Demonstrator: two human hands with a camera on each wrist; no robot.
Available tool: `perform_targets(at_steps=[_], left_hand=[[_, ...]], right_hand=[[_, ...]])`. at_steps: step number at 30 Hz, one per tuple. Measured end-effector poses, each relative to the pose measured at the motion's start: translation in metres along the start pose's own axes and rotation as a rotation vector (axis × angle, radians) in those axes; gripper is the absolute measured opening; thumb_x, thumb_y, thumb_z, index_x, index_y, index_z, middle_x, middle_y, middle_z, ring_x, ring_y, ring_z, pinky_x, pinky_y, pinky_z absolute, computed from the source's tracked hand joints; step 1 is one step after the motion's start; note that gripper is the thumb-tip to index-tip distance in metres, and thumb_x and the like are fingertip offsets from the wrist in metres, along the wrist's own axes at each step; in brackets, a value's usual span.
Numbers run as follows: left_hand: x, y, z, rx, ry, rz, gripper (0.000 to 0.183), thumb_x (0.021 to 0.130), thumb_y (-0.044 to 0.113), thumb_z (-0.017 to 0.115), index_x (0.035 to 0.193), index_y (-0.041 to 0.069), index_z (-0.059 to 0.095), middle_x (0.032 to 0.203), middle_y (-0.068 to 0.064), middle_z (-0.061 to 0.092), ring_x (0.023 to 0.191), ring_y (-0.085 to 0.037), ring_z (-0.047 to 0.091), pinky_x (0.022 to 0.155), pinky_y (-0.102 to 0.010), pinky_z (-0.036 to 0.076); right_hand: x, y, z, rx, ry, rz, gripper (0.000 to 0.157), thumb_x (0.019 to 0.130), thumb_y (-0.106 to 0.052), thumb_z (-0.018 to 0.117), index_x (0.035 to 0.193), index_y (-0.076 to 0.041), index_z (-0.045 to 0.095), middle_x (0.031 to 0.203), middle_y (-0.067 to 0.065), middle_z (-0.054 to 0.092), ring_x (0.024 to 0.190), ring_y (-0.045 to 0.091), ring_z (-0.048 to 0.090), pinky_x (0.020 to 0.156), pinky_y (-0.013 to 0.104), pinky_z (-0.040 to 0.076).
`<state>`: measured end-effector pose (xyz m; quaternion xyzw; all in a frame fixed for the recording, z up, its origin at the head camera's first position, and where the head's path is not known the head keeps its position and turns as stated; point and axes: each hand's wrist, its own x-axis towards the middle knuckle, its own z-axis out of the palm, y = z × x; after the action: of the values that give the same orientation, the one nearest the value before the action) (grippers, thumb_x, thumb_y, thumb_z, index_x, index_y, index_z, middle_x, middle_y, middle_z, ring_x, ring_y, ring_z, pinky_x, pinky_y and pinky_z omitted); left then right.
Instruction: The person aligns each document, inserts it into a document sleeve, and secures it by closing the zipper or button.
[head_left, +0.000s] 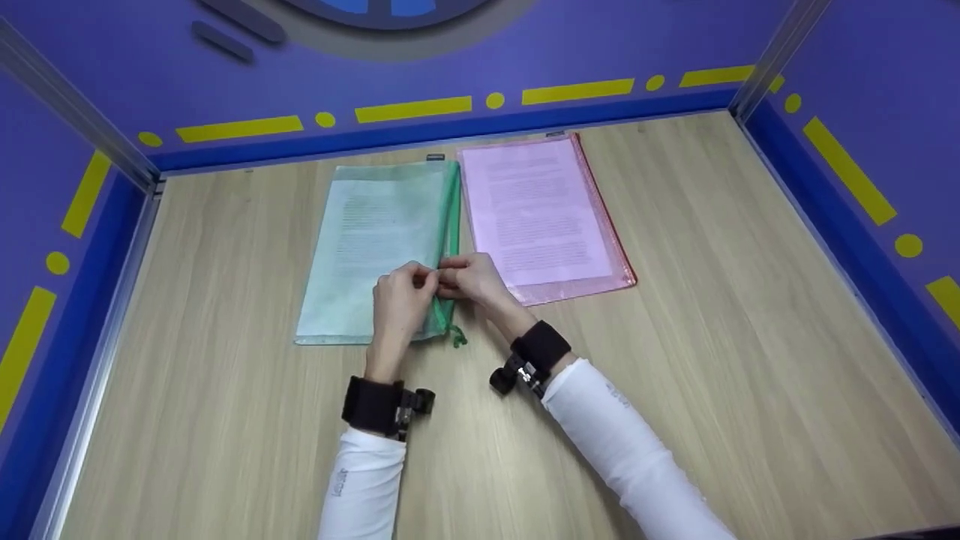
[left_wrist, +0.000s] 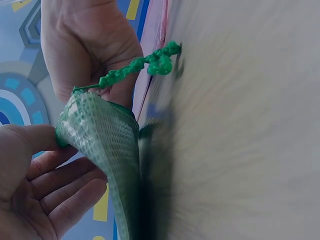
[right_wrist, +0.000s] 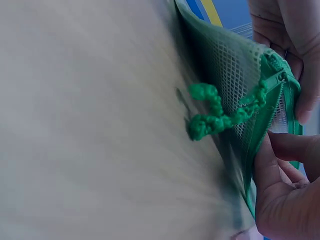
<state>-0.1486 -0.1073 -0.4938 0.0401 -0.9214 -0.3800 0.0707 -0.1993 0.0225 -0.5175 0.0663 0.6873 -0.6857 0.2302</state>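
A green mesh zip pouch (head_left: 379, 247) with a printed sheet inside lies on the table. Its zipper edge is lifted near the close end. My left hand (head_left: 399, 304) pinches one side of that edge between thumb and fingers. On the other side my right hand (head_left: 478, 281) pinches the green zipper tape (right_wrist: 257, 155). The zipper is parted between the hands. At the pouch's corner sits the zip slider (right_wrist: 276, 80), from which a knotted green cord (left_wrist: 137, 65) hangs, touched by neither hand.
To the right of the green pouch lies a pink zip pouch (head_left: 536, 210) with a red zipper edge and a printed sheet inside. Both are on a wooden table (head_left: 720, 360). Purple panels (head_left: 600, 45) with yellow marks wall in the back and sides.
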Motion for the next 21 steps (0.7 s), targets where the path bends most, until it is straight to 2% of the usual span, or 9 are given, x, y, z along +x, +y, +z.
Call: perform_targets(at_steps=[4, 8, 12, 17, 21], left_hand=[[0.001, 0.000, 0.002, -0.004, -0.009, -0.007, 0.018, 0.094, 0.022, 0.064, 0.092, 0.008, 0.076, 0.087, -0.009, 0.077, 0.081, -0.026, 0.072, 0.076, -0.041, 0.055], [0.003, -0.002, 0.001, -0.005, -0.009, -0.034, 0.019, 0.094, 0.023, 0.064, 0.092, 0.008, 0.076, 0.087, -0.008, 0.077, 0.082, -0.026, 0.072, 0.078, -0.041, 0.055], [0.001, -0.005, -0.002, -0.007, -0.013, -0.047, 0.021, 0.094, 0.024, 0.063, 0.092, 0.008, 0.076, 0.085, -0.008, 0.077, 0.078, -0.026, 0.072, 0.076, -0.041, 0.055], [0.000, -0.006, -0.004, 0.013, -0.036, -0.043, 0.021, 0.095, 0.024, 0.062, 0.095, 0.008, 0.076, 0.088, -0.009, 0.077, 0.081, -0.025, 0.073, 0.076, -0.040, 0.057], [0.004, -0.004, -0.003, 0.071, -0.132, -0.022, 0.024, 0.096, 0.027, 0.062, 0.104, 0.009, 0.075, 0.082, -0.010, 0.076, 0.063, -0.019, 0.065, 0.061, -0.032, 0.051]], right_hand=[[-0.006, -0.002, -0.011, 0.060, 0.020, 0.004, 0.034, 0.092, -0.003, 0.064, 0.124, 0.007, 0.064, 0.116, 0.027, 0.070, 0.076, 0.013, 0.074, 0.076, 0.025, 0.061], [-0.012, -0.005, -0.026, 0.049, 0.056, -0.008, 0.032, 0.093, -0.008, 0.065, 0.123, 0.005, 0.066, 0.107, 0.021, 0.074, 0.078, 0.014, 0.075, 0.076, 0.027, 0.061], [-0.019, -0.007, -0.044, -0.060, 0.074, -0.068, 0.031, 0.094, -0.011, 0.064, 0.121, 0.003, 0.067, 0.103, 0.017, 0.076, 0.077, 0.013, 0.074, 0.075, 0.029, 0.062], [-0.026, -0.014, -0.069, -0.232, 0.066, -0.185, 0.031, 0.097, -0.014, 0.060, 0.122, 0.001, 0.068, 0.112, 0.021, 0.073, 0.088, 0.017, 0.074, 0.080, 0.033, 0.061], [-0.031, -0.020, -0.088, -0.291, 0.077, -0.236, 0.033, 0.098, -0.013, 0.058, 0.125, 0.002, 0.065, 0.118, 0.023, 0.071, 0.098, 0.024, 0.073, 0.085, 0.037, 0.061]])
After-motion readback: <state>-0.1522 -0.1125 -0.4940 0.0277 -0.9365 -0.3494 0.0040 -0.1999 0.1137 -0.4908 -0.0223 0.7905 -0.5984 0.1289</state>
